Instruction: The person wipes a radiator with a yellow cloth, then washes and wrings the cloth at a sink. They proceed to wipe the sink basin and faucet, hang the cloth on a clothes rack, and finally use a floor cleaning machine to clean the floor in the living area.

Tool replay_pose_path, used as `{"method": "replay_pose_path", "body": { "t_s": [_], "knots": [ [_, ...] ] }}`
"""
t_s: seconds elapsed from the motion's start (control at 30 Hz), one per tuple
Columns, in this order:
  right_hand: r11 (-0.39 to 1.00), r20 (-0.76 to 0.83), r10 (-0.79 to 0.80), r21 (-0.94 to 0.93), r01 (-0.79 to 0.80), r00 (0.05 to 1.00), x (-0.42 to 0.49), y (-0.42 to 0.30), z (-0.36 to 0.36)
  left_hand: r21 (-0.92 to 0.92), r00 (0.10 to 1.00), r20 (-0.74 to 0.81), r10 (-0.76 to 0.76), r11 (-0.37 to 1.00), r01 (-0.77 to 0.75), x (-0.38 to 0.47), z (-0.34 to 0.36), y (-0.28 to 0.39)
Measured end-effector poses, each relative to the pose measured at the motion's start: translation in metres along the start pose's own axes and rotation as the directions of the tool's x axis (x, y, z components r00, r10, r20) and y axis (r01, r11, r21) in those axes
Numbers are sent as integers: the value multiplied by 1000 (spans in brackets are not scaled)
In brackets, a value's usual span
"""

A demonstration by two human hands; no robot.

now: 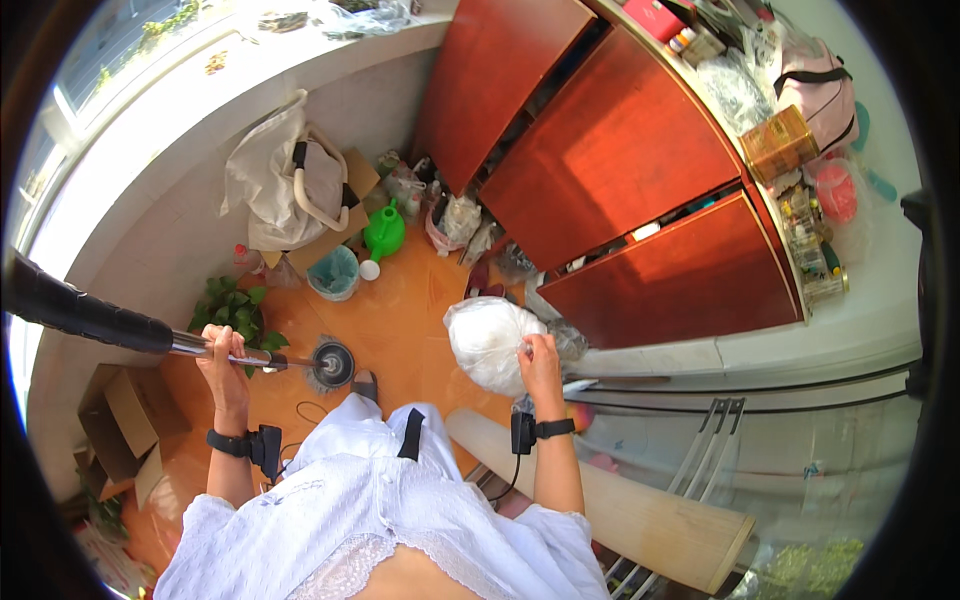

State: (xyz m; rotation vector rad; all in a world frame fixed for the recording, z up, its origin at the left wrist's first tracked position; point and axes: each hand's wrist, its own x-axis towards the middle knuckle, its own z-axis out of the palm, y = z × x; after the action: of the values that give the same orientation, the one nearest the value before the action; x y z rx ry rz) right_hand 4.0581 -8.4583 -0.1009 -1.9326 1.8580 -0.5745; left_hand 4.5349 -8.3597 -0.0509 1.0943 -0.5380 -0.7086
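My left hand (223,351) is closed around the metal pole of a spin mop (187,344), whose black grip rises towards the upper left. The round mop head (331,364) with grey strands rests on the orange tiled floor, just ahead of my slippered foot. In my right hand (538,358) is the gathered top of a white, filled plastic bag (487,341). That bag is held to the right of the mop, near the lower red cabinet front. A black strap with a small device sits on each wrist.
A leafy potted plant (234,309), a lined bin (334,273) and a green watering can (385,231) stand ahead. Red wooden cabinets (611,150) line the right. An open cardboard box (131,420) lies at left, a long pale board (630,506) at lower right.
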Motion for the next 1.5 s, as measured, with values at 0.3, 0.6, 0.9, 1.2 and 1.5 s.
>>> {"method": "replay_pose_path", "body": {
  "t_s": [0.3,0.6,0.9,1.2,1.5],
  "knots": [
    [971,108,95,-228,-68,990,66,39,-15,97,1000,29,-11,995,8,36,60,-26],
    [757,142,73,-652,38,987,225,116,-38,209,1000,-19,19,978,-15,49,124,-58],
    [526,136,316,-849,-54,939,325,176,-66,209,999,13,-34,977,31,52,165,-102],
    [603,424,635,-794,-72,645,309,216,-18,209,994,9,-105,973,101,49,179,-118],
    [636,418,769,-566,-524,483,238,272,13,203,982,87,-169,968,149,46,193,-132]
  ]
}}
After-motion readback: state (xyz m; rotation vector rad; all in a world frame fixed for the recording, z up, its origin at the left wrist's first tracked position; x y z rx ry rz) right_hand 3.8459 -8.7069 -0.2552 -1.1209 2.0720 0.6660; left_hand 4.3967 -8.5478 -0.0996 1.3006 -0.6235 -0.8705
